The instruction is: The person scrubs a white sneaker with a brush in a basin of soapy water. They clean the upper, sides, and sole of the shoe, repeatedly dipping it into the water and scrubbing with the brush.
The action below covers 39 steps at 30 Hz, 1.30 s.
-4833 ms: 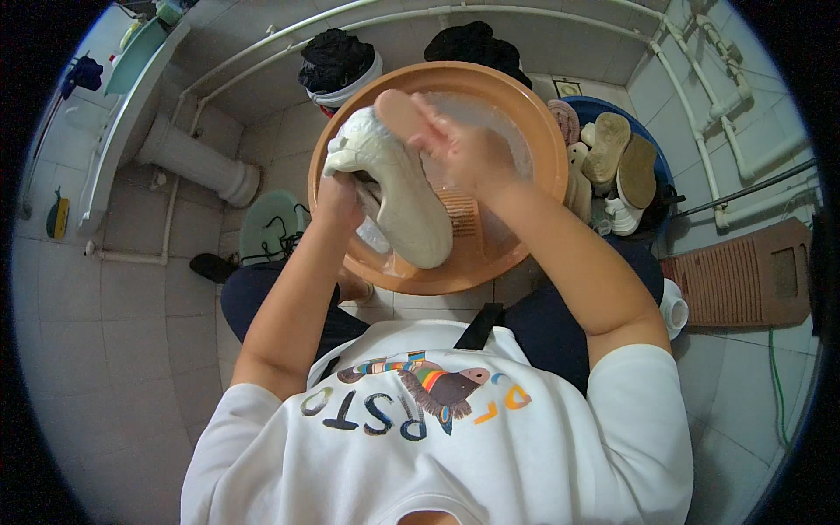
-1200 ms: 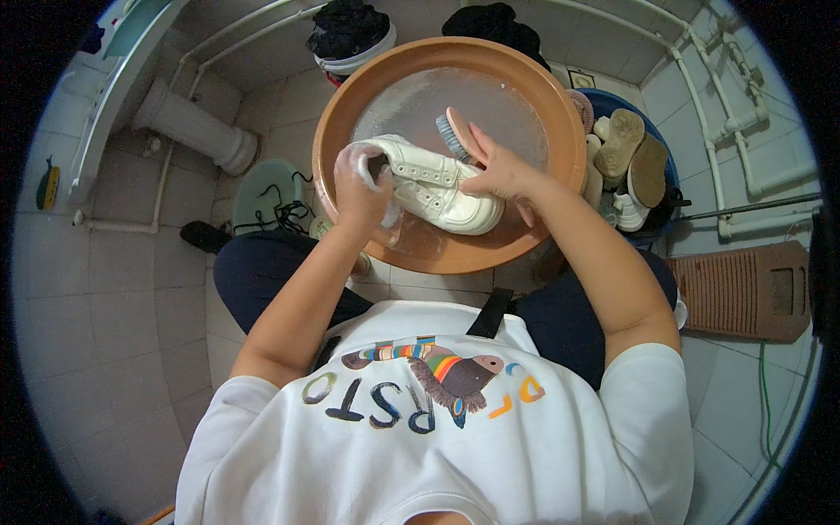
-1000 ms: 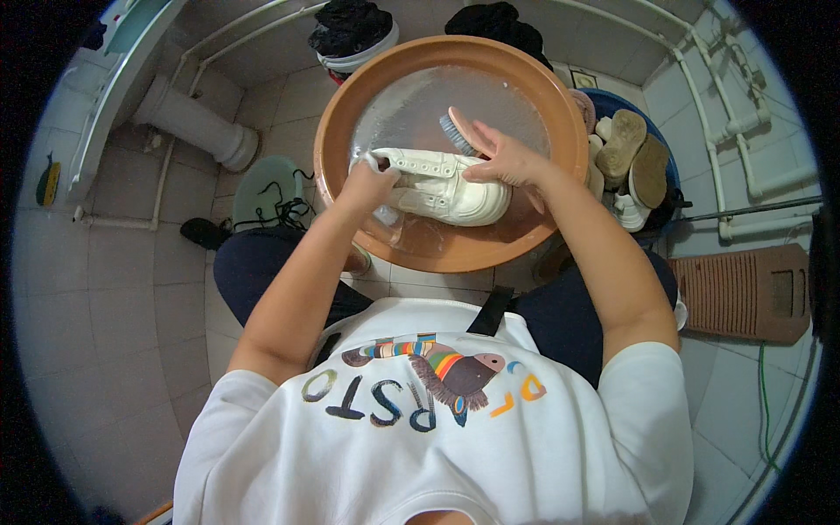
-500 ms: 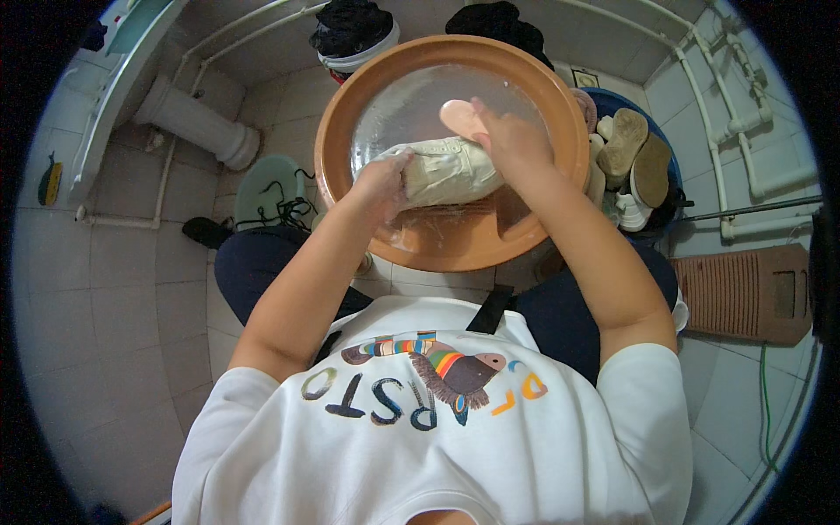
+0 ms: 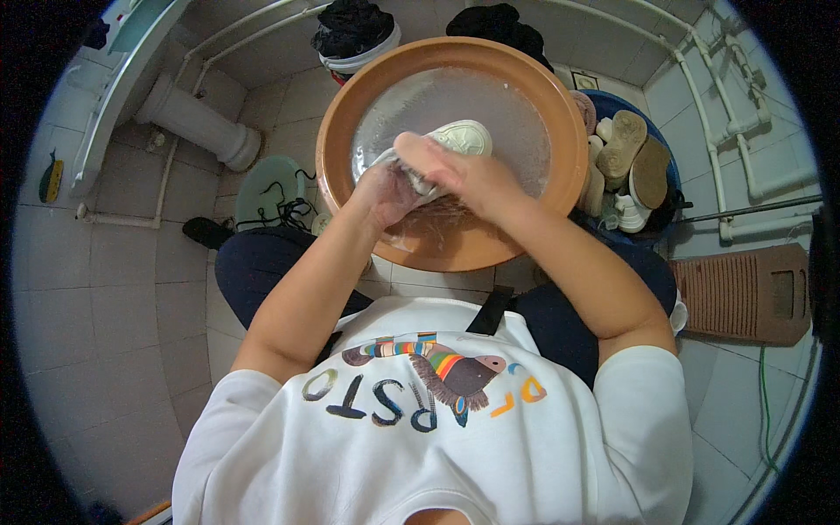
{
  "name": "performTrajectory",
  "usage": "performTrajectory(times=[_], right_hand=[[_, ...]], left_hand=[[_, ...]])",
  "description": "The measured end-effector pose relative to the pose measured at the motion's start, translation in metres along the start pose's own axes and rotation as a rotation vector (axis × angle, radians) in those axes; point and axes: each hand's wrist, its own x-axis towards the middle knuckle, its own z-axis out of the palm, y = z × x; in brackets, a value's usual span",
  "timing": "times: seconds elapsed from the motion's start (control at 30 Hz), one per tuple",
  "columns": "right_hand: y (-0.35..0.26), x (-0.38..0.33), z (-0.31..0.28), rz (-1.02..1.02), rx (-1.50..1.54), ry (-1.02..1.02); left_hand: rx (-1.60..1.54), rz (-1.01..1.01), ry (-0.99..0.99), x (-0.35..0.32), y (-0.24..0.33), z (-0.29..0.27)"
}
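One white shoe (image 5: 465,137) is held within the orange basin (image 5: 331,144), its toe pointing away from the person and to the right; whether it touches the cloudy water (image 5: 516,114) is unclear. The left hand (image 5: 388,194) has its grip closed about the heel end, fingers partly hidden. The right hand (image 5: 472,178) keeps a firm grip round a pink-backed brush (image 5: 417,153), laid over the shoe's ankle end, bristles out of sight. The step in hand looks like scrubbing around the collar; the next stroke seems to call for a steady left grip. Compared with half a second ago, the toe has swung farther from the person, and the brush has shifted from the front half toward the heel.
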Motion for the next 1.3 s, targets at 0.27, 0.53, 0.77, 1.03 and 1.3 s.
performTrajectory(times=[0.27, 0.53, 0.77, 1.03, 1.3], right_hand=[[-0.014, -0.009, 0.006, 0.009, -0.146, -0.031], [-0.006, -0.010, 0.008, -0.003, -0.081, 0.029], [0.015, 0.005, -0.006, 0.229, 0.093, 0.025], [-0.021, -0.013, -0.032, 0.097, 0.069, -0.122], [-0.017, -0.006, -0.012, 0.185, -0.123, -0.139]], left_hand=[[-0.092, -0.044, -0.063, 0.003, 0.003, -0.006], [-0.043, -0.020, -0.069, 0.005, -0.005, -0.004], [-0.116, 0.006, -0.085, 0.003, -0.001, -0.008], [-0.114, 0.001, -0.069, 0.000, -0.002, -0.013], [-0.098, 0.009, -0.051, -0.002, -0.005, -0.016]])
